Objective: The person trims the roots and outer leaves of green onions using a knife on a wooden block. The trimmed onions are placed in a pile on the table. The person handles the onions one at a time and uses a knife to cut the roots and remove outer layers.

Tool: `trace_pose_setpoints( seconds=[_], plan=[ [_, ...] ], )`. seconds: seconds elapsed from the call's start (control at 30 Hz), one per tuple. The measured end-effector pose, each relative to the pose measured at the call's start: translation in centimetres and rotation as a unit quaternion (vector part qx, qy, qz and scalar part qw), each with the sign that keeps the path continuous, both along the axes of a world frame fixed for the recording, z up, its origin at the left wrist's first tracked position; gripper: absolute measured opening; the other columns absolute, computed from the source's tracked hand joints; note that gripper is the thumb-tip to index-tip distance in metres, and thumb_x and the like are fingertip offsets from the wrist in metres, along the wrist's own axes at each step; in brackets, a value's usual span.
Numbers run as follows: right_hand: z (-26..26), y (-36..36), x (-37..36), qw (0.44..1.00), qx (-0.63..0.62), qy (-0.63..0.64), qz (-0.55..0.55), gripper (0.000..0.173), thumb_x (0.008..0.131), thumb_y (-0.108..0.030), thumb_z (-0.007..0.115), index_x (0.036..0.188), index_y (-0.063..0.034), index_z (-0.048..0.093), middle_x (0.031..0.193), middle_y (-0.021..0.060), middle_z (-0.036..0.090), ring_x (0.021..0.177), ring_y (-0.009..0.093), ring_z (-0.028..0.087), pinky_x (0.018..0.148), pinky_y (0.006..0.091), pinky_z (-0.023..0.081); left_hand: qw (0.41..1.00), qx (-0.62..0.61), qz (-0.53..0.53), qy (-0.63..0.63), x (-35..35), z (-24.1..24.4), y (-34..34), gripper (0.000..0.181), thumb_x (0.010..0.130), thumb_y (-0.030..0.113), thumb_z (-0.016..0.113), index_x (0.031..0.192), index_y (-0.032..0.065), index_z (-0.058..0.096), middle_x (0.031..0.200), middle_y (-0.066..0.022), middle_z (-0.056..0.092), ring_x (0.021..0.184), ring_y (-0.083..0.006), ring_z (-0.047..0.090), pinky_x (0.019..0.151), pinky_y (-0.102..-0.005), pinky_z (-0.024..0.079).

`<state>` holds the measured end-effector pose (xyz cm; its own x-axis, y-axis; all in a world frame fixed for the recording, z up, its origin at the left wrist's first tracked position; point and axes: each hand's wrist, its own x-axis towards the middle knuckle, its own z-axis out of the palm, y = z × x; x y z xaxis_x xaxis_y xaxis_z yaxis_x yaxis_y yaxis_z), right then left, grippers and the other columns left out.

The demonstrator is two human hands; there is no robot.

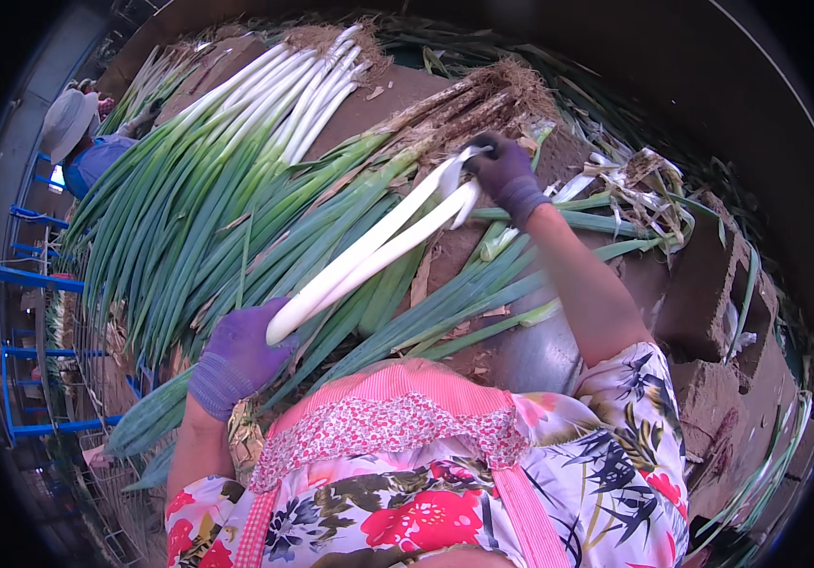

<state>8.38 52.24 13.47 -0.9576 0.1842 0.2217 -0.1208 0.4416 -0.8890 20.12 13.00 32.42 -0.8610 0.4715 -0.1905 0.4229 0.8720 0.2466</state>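
My left hand, in a purple knit glove, is closed around a Welsh onion where its white shafts meet the green leaves. Two white shafts slant up to the right from that grip, and the dark green leaves trail out below the hand. At the root end, my right hand, in a similar darker glove, pinches a loose white strip of outer skin. Under the held onion lie unpeeled onions with brown, soil-coated shafts and bushy roots. To their left is a pile of cleaned onions with bright white shafts.
Stripped leaves and skins lie in a heap on the right, beside torn cardboard. A person in a pale hat is at the far left, near more onions. Blue metal racks stand along the left side.
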Motion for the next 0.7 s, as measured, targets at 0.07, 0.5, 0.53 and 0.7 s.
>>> trace_pose_setpoints(
  seconds=[0.07,0.5,0.53,0.7],
  plan=[
    [0.4,4.6,-0.2,0.941,0.155,-0.099,-0.284,0.034,0.081,-0.031,0.057,0.105,-0.0132,0.073,0.091,0.0192,0.071,0.087,0.031,0.07,0.086,0.0419,0.052,1.0,0.013,0.0,0.016,0.2,1.8,-1.0,0.048,0.077,0.022,0.073,0.121,0.0067,0.063,0.088,-0.0236,0.067,0.083,-0.0394,0.066,0.075,-0.0433,0.053],
    [-3.0,9.0,9.5,0.906,0.02,0.058,-0.42,0.072,0.085,-0.02,0.073,0.145,0.0012,0.038,0.139,0.0195,0.052,0.124,0.029,0.052,0.107,0.0381,0.038,0.89,-0.206,0.087,0.398,-17.3,19.8,-14.3,0.05,0.078,0.014,0.069,0.127,0.0107,0.058,0.108,-0.0203,0.065,0.104,-0.0372,0.061,0.087,-0.0441,0.05],
    [-2.8,9.6,11.5,0.854,0.1,0.061,-0.506,0.068,0.086,-0.023,0.071,0.141,0.0038,0.042,0.14,0.0222,0.05,0.128,0.033,0.05,0.108,0.0405,0.037,0.867,-0.209,0.104,0.441,-21.3,21.0,-15.1,0.047,0.079,0.014,0.069,0.126,0.0119,0.06,0.106,-0.0193,0.066,0.101,-0.036,0.063,0.085,-0.0445,0.051],
    [-6.4,10.8,22.4,0.73,0.385,-0.061,-0.561,0.054,0.092,-0.033,0.062,0.131,0.0033,0.053,0.129,0.024,0.058,0.117,0.038,0.056,0.101,0.043,0.043,0.782,-0.293,0.084,0.544,-41.2,13.1,-15.9,0.062,0.083,0.038,0.068,0.138,0.0187,0.048,0.117,-0.0111,0.063,0.101,-0.0309,0.063,0.085,-0.0406,0.051]
  ],
)
